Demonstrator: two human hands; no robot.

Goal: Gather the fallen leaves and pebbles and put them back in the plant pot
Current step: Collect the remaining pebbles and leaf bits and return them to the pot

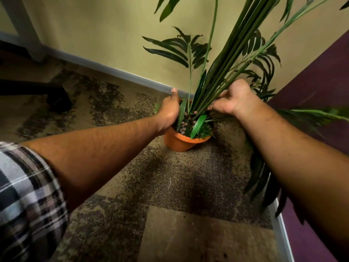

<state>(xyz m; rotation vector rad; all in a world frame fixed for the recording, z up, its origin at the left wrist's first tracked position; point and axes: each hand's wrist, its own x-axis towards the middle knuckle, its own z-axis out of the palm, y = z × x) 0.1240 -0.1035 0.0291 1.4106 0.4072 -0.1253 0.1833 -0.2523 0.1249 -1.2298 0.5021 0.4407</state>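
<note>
An orange plant pot (177,141) stands on the carpet in a corner and holds a tall bundle of green stems (217,80). Brown pebbles (184,125), green moss and a loose bright leaf (197,125) lie inside it. My left hand (168,112) grips the pot's left rim, thumb raised. My right hand (232,99) reaches in from the right with its fingers curled round the base of the stems. What lies under the right fingers is hidden.
A yellow wall with a grey skirting board (113,69) runs behind the pot. A purple wall (321,91) closes the right side. Drooping fronds (264,176) hang by my right forearm. A black chair base with a caster (56,99) sits at the left on mottled carpet.
</note>
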